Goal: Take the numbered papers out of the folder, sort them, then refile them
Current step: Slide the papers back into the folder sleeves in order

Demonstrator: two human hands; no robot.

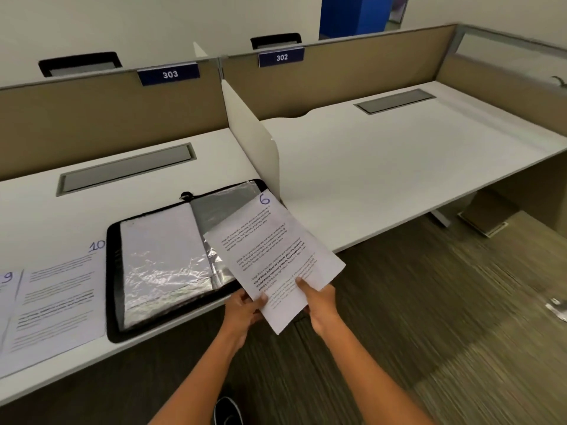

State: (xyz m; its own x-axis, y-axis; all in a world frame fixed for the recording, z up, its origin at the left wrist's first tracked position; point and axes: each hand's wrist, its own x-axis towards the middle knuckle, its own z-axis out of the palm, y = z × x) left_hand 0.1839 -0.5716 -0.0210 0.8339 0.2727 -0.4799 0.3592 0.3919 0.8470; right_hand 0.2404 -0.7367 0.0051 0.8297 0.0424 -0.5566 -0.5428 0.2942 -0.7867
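Fingers of our left hand [245,305] and right hand [319,305] were curled round the near edge of the sheet marked 6 [276,256], thumbs pressed on its printed face, holding it tilted above the front edge of the white desk [46,210]. Its far corner overlapped the open black folder [112,271], which lay flat on that desk with crinkled clear sleeves [165,265] showing. Just left of the folder lay the sheet marked 10 [58,302], and beside that the sheet marked 9 [6,289], cut off by the frame. Beyond a white divider panel [251,142] stood the neighbouring desk [399,154], under plates reading 303 [169,74] and 302 [281,57].
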